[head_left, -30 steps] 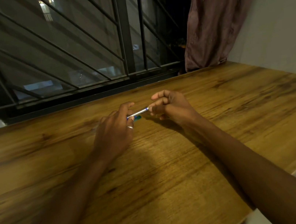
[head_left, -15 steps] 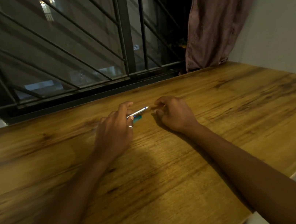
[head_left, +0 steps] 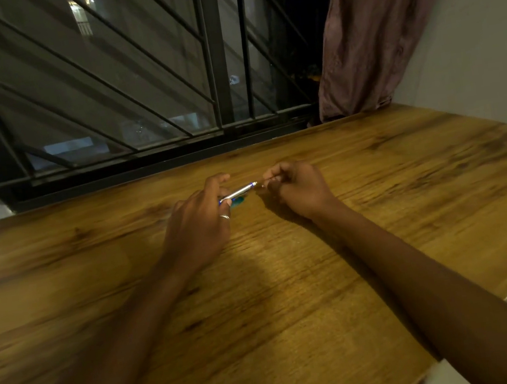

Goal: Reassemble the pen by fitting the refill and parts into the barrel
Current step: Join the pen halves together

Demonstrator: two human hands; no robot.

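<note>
A silver pen barrel (head_left: 240, 191) with blue bands sticks out to the right from my left hand (head_left: 199, 221), which grips its left end just above the wooden table (head_left: 260, 289). A small teal part (head_left: 238, 203) lies on the table under the barrel. My right hand (head_left: 297, 187) sits just right of the barrel's open tip, fingers curled and pinched on a tiny pen part (head_left: 263, 185) that is too small to identify. A narrow gap separates that hand from the barrel tip.
A barred window (head_left: 132, 94) runs along the table's far edge. A mauve curtain (head_left: 378, 25) hangs at the back right beside a pale wall. The table's near right edge drops off at the lower right.
My right hand left the barrel tip, dropped to the table, then rose again and now sits pinched beside the tip. My left hand kept the barrel almost still.
</note>
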